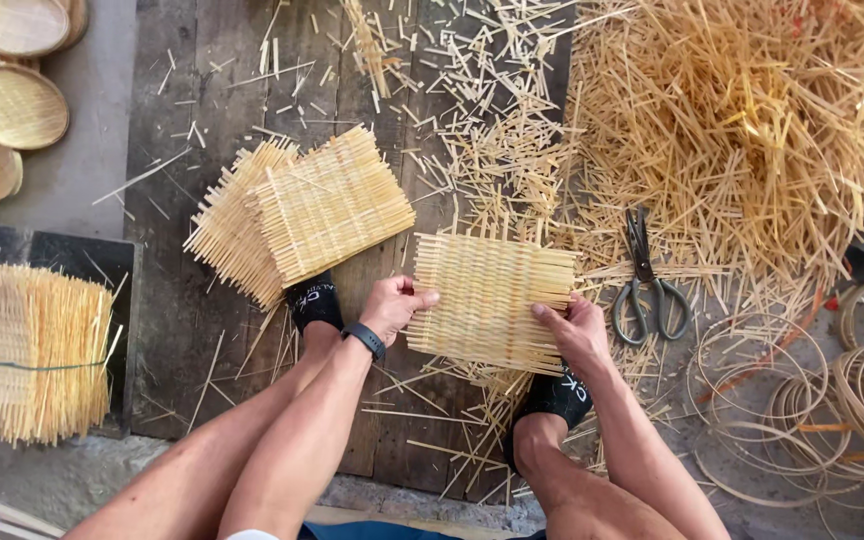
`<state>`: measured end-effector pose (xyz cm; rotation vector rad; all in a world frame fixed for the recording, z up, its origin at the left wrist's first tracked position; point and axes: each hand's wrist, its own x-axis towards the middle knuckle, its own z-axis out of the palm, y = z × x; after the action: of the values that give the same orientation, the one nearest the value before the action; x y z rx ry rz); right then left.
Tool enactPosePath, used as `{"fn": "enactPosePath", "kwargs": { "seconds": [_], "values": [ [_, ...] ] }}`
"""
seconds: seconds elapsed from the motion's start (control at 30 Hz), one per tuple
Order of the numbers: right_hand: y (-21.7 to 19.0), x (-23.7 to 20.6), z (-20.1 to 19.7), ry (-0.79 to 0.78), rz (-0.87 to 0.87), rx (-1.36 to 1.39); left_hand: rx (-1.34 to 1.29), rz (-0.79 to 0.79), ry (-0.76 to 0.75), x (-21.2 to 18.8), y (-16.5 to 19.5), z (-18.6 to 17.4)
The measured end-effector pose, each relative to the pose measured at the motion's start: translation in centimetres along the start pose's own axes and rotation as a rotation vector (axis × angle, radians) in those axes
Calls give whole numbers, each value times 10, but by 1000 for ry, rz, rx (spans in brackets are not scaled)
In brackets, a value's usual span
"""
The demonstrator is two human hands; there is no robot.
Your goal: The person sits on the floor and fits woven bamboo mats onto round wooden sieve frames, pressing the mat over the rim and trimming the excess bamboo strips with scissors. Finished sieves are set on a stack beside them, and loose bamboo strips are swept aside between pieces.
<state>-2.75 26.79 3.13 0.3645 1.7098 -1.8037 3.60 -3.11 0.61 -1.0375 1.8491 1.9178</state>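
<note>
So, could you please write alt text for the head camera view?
Left hand and right hand grip opposite edges of a square woven bamboo mat over dark planks. Two similar mats lie left; scissors and loose strips right.

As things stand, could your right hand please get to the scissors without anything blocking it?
Probably yes. The right hand grips the woven mat's right edge, and the scissors lie just beyond it on loose straw, uncovered. The hand would likely have to let go of the mat first.
</note>
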Motion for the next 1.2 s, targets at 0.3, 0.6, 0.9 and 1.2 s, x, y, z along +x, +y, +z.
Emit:
{"fn": "enactPosePath", "kwargs": {
  "seconds": [0.3,0.6,0.9,1.2],
  "values": [
    [26,-4,-12,14,-49,89,-9,50,2,-3,-20,-1],
    [62,-55,-191,780,-208,-1383,17,1,-8,-22,-12,3],
    [3,-114,-209,612,-645,-1239,303,631,283,-72,51,44],
    [-212,-181,-17,-164,-1300,-1186,-723,181,-439,-150,150,144]
  ]
}}
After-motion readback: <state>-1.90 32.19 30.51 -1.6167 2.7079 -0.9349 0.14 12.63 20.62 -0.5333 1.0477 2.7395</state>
